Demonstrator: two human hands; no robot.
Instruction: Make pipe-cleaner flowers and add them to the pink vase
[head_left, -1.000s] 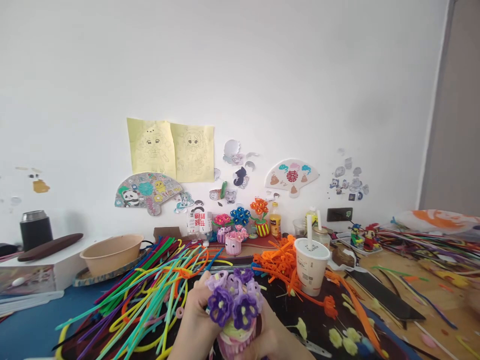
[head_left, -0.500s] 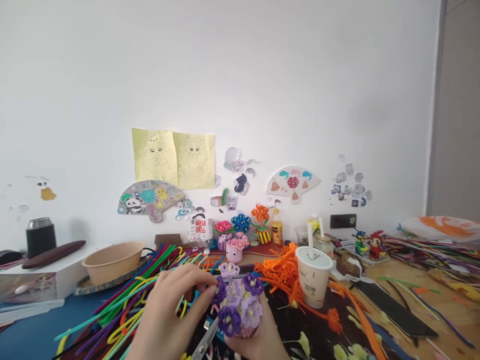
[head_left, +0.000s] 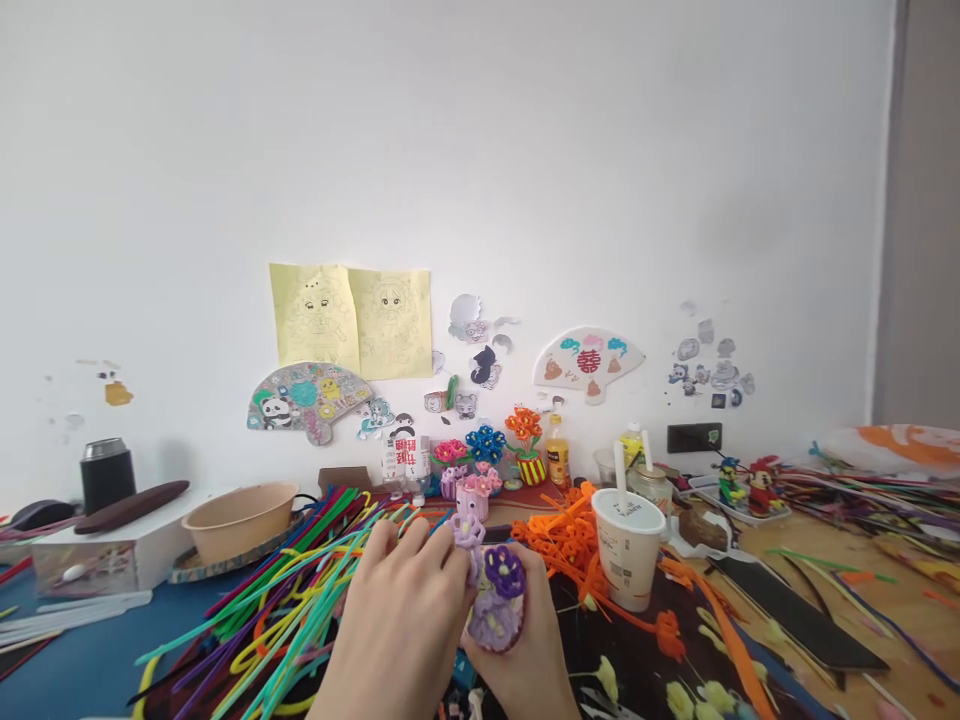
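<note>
A small bunch of light and dark purple pipe-cleaner flowers [head_left: 496,618] is held low in front of me. My right hand [head_left: 534,640] is wrapped round its base from the right. From the left, my left hand [head_left: 409,610] reaches over the bunch, its fingers curled on the flowers at the left side. Their tips are partly hidden, and the hand covers several blooms. A loose pile of coloured pipe cleaners [head_left: 300,590] lies left of my left hand. Beyond the bunch stands a small pink pot with pink flowers [head_left: 472,496].
Orange pipe-cleaner pieces [head_left: 559,535] lie beside a paper cup with a straw [head_left: 631,555] at the right. A tan bowl [head_left: 240,520] stands at the left. Finished flower pots, including an orange-flowered one [head_left: 531,467], and a yellow bottle [head_left: 557,455] line the wall.
My left hand has moved right and over the bunch, covering flowers that showed before. The scissors beneath it are out of sight. The view has shifted slightly.
</note>
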